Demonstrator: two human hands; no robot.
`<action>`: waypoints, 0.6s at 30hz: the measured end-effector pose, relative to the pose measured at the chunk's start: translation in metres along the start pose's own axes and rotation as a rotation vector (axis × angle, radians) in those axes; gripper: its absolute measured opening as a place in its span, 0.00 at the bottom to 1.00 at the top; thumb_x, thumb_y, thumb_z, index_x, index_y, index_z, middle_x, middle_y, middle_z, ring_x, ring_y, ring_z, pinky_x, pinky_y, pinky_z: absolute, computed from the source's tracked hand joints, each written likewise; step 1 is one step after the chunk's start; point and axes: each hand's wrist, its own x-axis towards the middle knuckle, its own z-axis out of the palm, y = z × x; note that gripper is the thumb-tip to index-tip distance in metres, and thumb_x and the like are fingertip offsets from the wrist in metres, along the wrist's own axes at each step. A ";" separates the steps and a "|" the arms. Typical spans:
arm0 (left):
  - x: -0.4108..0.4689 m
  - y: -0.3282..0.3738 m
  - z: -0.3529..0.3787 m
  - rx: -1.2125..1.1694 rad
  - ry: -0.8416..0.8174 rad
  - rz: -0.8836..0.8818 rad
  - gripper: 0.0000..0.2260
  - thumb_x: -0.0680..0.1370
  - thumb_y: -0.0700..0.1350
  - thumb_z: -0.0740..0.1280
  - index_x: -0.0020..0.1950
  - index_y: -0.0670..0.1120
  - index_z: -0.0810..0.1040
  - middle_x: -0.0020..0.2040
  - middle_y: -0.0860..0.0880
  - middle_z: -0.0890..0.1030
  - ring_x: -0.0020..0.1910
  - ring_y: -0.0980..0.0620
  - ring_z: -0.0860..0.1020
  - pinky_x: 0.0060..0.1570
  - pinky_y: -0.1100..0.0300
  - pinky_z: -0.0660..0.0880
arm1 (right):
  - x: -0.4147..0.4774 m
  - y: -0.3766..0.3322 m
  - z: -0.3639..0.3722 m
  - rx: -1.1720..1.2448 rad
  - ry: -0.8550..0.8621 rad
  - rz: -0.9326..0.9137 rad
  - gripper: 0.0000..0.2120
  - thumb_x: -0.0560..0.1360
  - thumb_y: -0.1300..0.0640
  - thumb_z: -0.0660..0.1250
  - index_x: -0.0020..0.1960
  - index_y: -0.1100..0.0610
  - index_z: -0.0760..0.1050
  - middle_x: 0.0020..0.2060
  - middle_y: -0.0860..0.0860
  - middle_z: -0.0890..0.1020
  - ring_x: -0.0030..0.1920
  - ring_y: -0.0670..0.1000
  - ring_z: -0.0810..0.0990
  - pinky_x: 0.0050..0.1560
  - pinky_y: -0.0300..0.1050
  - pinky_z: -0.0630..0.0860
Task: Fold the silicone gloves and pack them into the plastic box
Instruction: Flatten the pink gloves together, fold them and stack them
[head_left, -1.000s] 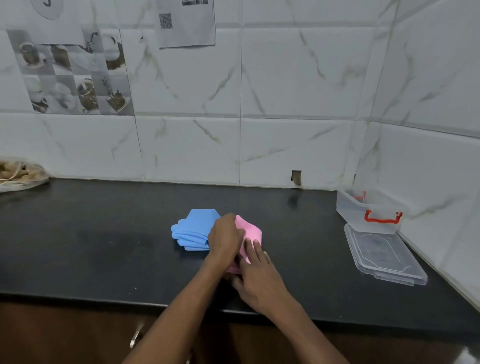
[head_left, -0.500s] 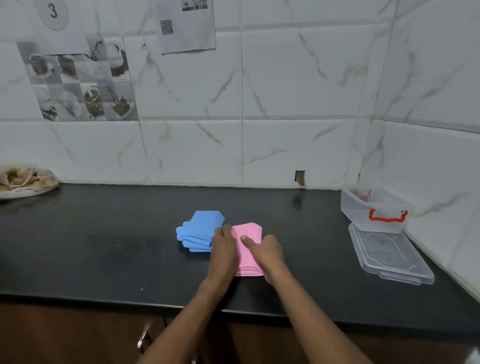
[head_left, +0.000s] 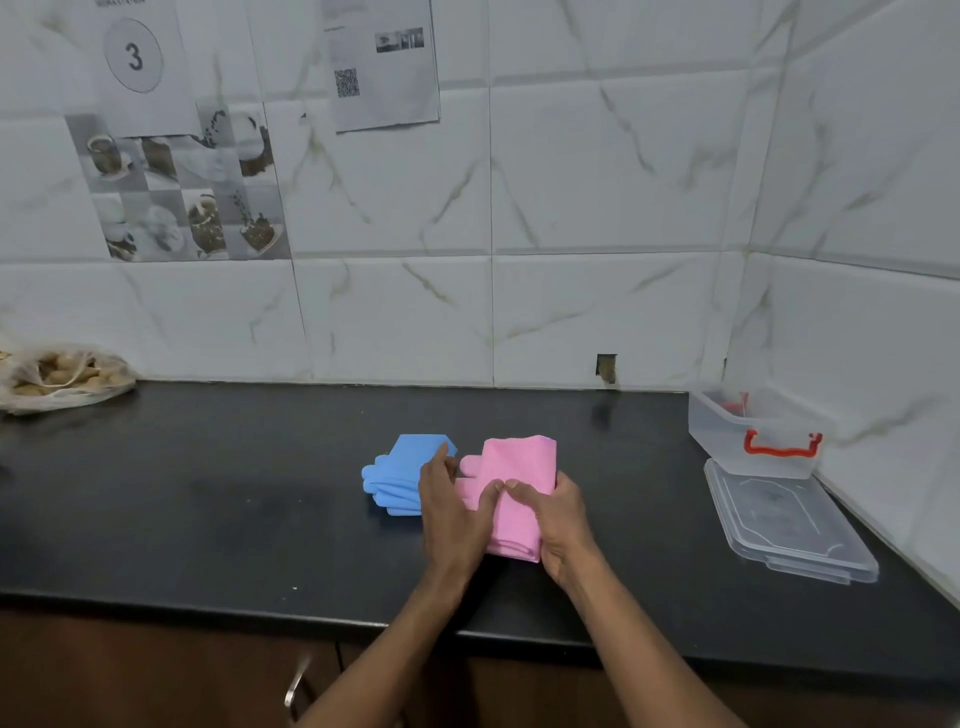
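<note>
- Silicone gloves lie as two folded bundles, one pink and one blue, mid-way along the single black counter (head_left: 208, 493), which the frame cuts off at both ends.
- One clear lid (head_left: 789, 525) lies flat at the right, well apart from the bundles.
- One plastic box (head_left: 727, 441) stands open just behind it. A red handle (head_left: 782, 447) sits on its near wall, and a red bit inside is too blurred to name.
- One bag (head_left: 62, 374) at far left is cropped, its contents unclear.
- The pink bundle (head_left: 519, 467) sits between my hands; I can't count its layers.
- The blue bundle (head_left: 402, 470) lies just left of it, partly under my fingers.
- My left hand (head_left: 452, 514) lies flat, thumb pressing the pink.
- My right hand (head_left: 558, 519) clamps the pink's right edge, fingers hidden.
</note>
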 end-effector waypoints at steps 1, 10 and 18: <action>0.000 0.005 -0.001 -0.056 0.014 -0.069 0.36 0.71 0.49 0.76 0.74 0.44 0.62 0.61 0.51 0.72 0.61 0.52 0.73 0.60 0.59 0.71 | 0.000 -0.004 -0.003 0.029 -0.026 -0.015 0.22 0.68 0.66 0.75 0.60 0.63 0.74 0.51 0.62 0.83 0.50 0.63 0.84 0.46 0.61 0.82; 0.025 0.028 -0.021 -0.923 -0.545 -0.764 0.28 0.65 0.38 0.79 0.63 0.38 0.75 0.53 0.36 0.84 0.50 0.38 0.84 0.46 0.43 0.81 | -0.003 -0.030 -0.014 0.163 -0.219 0.000 0.18 0.70 0.66 0.73 0.59 0.63 0.76 0.49 0.61 0.85 0.46 0.59 0.86 0.40 0.53 0.83; 0.036 0.015 -0.023 -0.678 -0.462 -0.484 0.28 0.63 0.49 0.82 0.59 0.44 0.77 0.51 0.43 0.86 0.51 0.44 0.85 0.47 0.49 0.82 | 0.011 -0.023 0.009 -0.076 -0.062 0.023 0.26 0.70 0.57 0.76 0.63 0.61 0.71 0.54 0.60 0.82 0.52 0.60 0.83 0.51 0.62 0.81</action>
